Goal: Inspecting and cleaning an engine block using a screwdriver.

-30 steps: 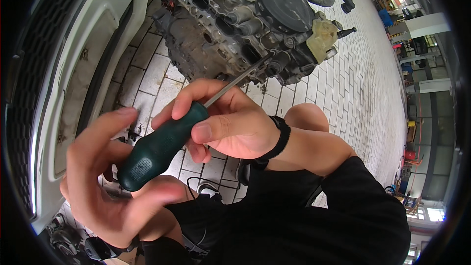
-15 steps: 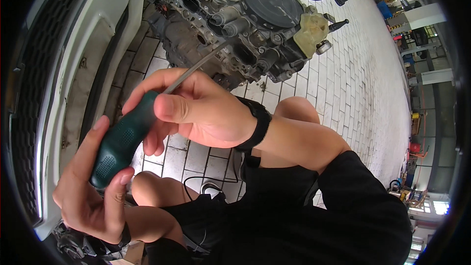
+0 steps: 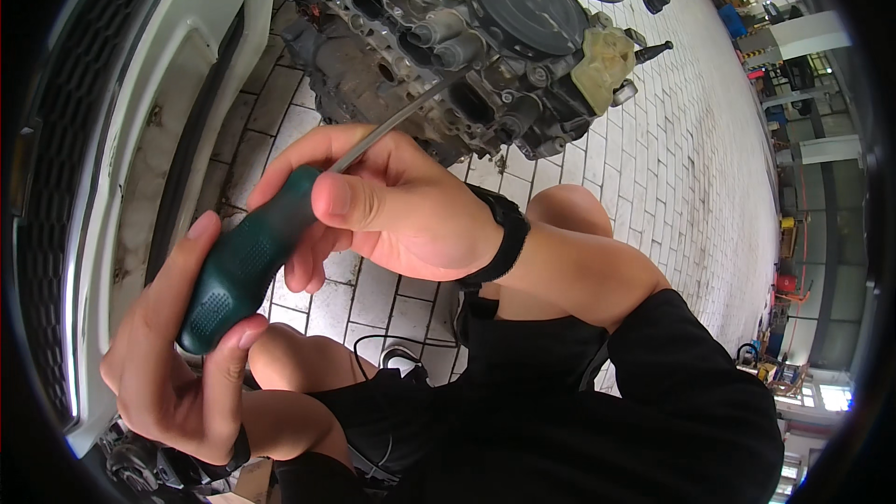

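Note:
A screwdriver (image 3: 245, 266) with a dark green, dimpled handle and a long metal shaft is held between both hands. My left hand (image 3: 177, 355) grips the butt end of the handle between thumb and fingers. My right hand (image 3: 392, 210), with a black band on its wrist, closes on the front of the handle where the shaft comes out. The shaft slants up and away to the engine (image 3: 420, 65). Its tip lies over the engine beside a port; whether it touches anything there I cannot tell.
A round black cover (image 3: 528, 7) and a yellowish plastic part (image 3: 602, 70) sit on the engine. Along the left stands a white car body panel (image 3: 177, 47) with a dark mesh grille. White brick-like tiles (image 3: 691, 177) cover the floor. Workshop shelves and equipment line the far right.
Both hands and the screwdriver have shifted slightly right in the picture. The engine also sits a little further right and lower. The grip of both hands stays the same.

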A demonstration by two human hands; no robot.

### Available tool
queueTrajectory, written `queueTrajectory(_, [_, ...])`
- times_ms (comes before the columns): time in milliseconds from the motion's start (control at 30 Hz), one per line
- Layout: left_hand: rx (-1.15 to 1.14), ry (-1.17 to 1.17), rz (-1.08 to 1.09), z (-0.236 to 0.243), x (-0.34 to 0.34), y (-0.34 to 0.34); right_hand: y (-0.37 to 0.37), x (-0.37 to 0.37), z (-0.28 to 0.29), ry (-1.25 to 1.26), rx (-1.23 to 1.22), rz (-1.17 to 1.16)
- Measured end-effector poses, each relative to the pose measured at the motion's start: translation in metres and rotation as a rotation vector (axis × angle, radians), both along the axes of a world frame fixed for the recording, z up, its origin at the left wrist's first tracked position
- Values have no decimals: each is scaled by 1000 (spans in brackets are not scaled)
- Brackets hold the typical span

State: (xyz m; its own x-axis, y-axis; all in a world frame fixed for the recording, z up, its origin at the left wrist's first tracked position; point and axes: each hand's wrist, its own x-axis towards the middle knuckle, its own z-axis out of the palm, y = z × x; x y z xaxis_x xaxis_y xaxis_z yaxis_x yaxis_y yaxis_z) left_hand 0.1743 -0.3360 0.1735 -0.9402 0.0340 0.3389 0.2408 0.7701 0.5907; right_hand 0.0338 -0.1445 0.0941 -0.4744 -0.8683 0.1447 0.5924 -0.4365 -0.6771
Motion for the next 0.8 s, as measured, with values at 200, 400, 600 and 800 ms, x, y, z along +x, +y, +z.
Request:
queueTrajectory(200, [43, 4, -22, -5, -1, -2, 1, -3, -1, 14, -30, -4])
queueTrajectory(400, [99, -13, 7, -6, -2, 0, -1, 0, 4, -104, -36, -3])
queueTrajectory(600, [84, 45, 51, -9, -7, 5, 2, -4, 2, -41, -19, -6])
queueTrajectory(800, [148, 121, 120, -17, -12, 10, -3, 4, 9, -176, -86, -15])
